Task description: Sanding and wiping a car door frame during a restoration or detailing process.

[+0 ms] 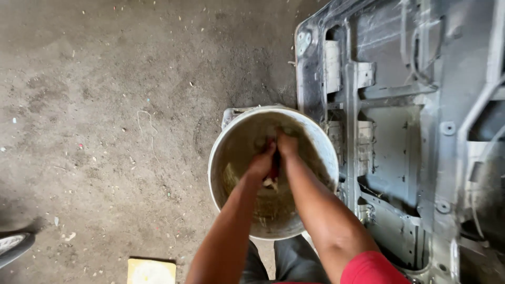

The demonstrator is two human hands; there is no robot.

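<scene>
Both hands sit down inside the round, dirty white plastic bucket (221, 158) at frame centre: our left hand (261, 162) and right hand (287, 144) are clenched on a red-and-white object (273, 173), perhaps a rag. Leaning in could tip murky liquid onto the dirt floor (105, 105) or the grey metal panel (400, 131) right of it. What it really is, we cannot tell.
</scene>
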